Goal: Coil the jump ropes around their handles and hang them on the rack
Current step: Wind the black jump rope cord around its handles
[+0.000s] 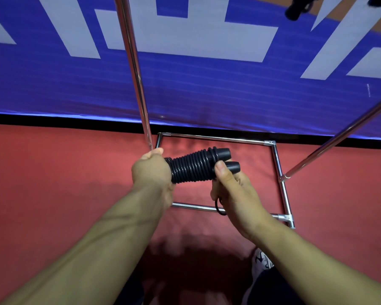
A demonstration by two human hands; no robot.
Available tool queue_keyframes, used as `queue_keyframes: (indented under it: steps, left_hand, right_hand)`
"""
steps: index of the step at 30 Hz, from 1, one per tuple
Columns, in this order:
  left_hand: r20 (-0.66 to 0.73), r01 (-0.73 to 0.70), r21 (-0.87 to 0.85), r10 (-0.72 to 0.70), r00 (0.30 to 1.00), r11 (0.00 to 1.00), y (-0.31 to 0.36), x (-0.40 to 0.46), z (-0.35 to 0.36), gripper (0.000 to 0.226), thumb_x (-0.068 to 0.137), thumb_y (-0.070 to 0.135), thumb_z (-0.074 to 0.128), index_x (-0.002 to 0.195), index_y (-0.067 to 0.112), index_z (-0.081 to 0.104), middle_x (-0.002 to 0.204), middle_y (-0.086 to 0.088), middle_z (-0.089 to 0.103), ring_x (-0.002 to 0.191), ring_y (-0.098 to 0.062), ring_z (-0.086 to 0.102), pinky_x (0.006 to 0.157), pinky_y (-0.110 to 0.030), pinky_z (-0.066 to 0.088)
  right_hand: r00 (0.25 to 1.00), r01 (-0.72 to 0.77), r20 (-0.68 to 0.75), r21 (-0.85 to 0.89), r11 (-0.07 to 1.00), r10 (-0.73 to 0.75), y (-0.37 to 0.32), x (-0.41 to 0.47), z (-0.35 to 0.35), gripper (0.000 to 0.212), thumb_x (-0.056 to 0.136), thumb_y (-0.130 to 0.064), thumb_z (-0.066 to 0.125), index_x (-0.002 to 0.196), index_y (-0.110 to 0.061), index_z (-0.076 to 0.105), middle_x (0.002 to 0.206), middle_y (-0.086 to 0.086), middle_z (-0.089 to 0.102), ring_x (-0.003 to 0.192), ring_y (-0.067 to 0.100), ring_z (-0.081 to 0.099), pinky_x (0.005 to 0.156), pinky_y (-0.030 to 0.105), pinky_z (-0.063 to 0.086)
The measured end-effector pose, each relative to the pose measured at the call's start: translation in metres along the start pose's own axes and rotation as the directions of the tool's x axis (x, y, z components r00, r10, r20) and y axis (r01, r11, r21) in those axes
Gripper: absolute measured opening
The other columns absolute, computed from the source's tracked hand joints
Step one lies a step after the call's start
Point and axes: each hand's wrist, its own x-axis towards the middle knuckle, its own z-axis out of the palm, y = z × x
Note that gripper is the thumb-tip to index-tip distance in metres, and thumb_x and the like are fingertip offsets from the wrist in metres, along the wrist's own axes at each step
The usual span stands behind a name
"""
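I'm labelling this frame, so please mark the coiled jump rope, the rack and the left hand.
coiled jump rope (pixel 193 167): head view, on the wound black coils.
rack (pixel 216 139): head view, on the far bar of its floor frame.
left hand (pixel 151 170): head view, on its back.

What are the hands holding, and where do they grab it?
A coiled jump rope. The left hand grips one end of the bundle; the right hand pinches it near the handle tips.
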Motion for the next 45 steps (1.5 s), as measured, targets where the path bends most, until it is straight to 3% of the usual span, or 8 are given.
queue_keyframes:
  steps: [5,14,21,27,30,34,38,45]
  left_hand:
    - [0.007,-0.233,0.084,0.233,0.972,0.969,-0.012,0.001,0.001,0.024,0.104,0.017,0.042,0.091,0.026,0.060,0.077,-0.001,0.052,0.058,-0.018,0.046,0.052,-0.026,0.045]
    - [0.109,-0.782,0.312,0.797,0.594,0.540,-0.007,-0.006,-0.002,0.019,0.101,0.028,0.040,0.097,0.024,0.059,0.068,0.012,0.054,0.064,-0.017,0.052,0.065,-0.035,0.043]
    - [-0.123,-0.423,-0.011,0.419,0.900,0.906,0.019,0.030,-0.001,0.025,0.099,0.024,0.046,0.082,0.030,0.063,0.082,0.005,0.060,0.077,-0.020,0.057,0.087,-0.051,0.055]
    - [-0.125,-0.387,-0.070,0.377,0.918,0.919,0.027,0.031,-0.009,0.026,0.103,0.023,0.045,0.084,0.030,0.062,0.084,0.005,0.058,0.076,-0.018,0.055,0.084,-0.052,0.056]
    - [-0.178,-0.327,-0.123,0.303,0.936,0.937,0.036,0.035,-0.018,0.027,0.102,0.019,0.042,0.087,0.031,0.061,0.088,0.003,0.061,0.072,-0.018,0.056,0.060,-0.033,0.053]
    - [-0.249,-0.259,-0.236,0.199,0.948,0.937,0.049,0.044,-0.031,0.030,0.099,0.011,0.040,0.088,0.028,0.062,0.094,-0.002,0.064,0.075,-0.022,0.060,0.066,-0.031,0.047]
    - [-0.202,-0.303,-0.141,0.272,0.941,0.942,0.045,0.030,-0.028,0.028,0.101,0.013,0.041,0.093,0.028,0.062,0.097,0.002,0.064,0.075,-0.018,0.059,0.067,-0.035,0.051]
    - [-0.079,-0.286,-0.100,0.279,0.957,0.953,0.035,0.020,-0.018,0.024,0.104,0.018,0.043,0.092,0.027,0.062,0.077,0.005,0.054,0.067,-0.016,0.051,0.064,-0.031,0.044]
  right_hand:
    - [0.991,-0.096,-0.095,-0.038,0.995,0.092,-0.008,-0.002,0.008,0.055,0.079,-0.066,0.053,0.049,-0.020,0.044,0.052,0.002,0.041,0.047,0.010,0.037,0.051,0.022,0.030]
    - [0.990,-0.136,-0.055,-0.086,0.987,0.132,-0.016,-0.005,0.009,0.061,0.089,-0.068,0.041,0.051,-0.023,0.027,0.049,-0.007,0.023,0.049,0.013,0.020,0.050,0.027,0.019]
    - [0.963,-0.067,0.218,-0.377,0.924,0.159,0.019,-0.011,0.001,0.015,0.101,-0.018,0.048,0.110,-0.023,0.058,0.065,-0.011,0.050,0.061,0.011,0.055,0.061,0.029,0.045]
    - [0.926,-0.367,0.022,-0.183,0.912,0.377,0.020,-0.005,0.001,0.035,0.104,-0.036,0.045,0.092,-0.010,0.066,0.048,-0.003,0.044,0.039,0.015,0.043,0.045,0.024,0.035]
    - [0.989,-0.138,-0.107,-0.425,0.894,0.101,0.020,-0.008,0.002,0.037,0.099,-0.046,0.050,0.083,-0.019,0.070,0.060,-0.009,0.059,0.060,0.006,0.053,0.062,0.026,0.042]
    - [0.961,0.275,0.164,-0.652,0.707,-0.222,0.026,-0.016,-0.003,0.043,0.101,-0.041,0.034,0.117,-0.021,0.068,0.089,-0.006,0.057,0.092,0.011,0.053,0.088,0.025,0.040]
    - [0.940,0.290,0.336,-0.692,0.661,-0.060,0.028,-0.007,-0.008,0.023,0.097,-0.033,0.058,0.104,-0.020,0.075,0.077,-0.007,0.056,0.071,0.009,0.059,0.068,0.025,0.048]
    - [0.995,-0.010,0.064,-0.670,0.743,0.071,0.028,0.000,-0.004,0.026,0.091,-0.005,0.043,0.097,-0.024,0.059,0.045,-0.013,0.049,0.039,0.014,0.046,0.045,0.033,0.047]
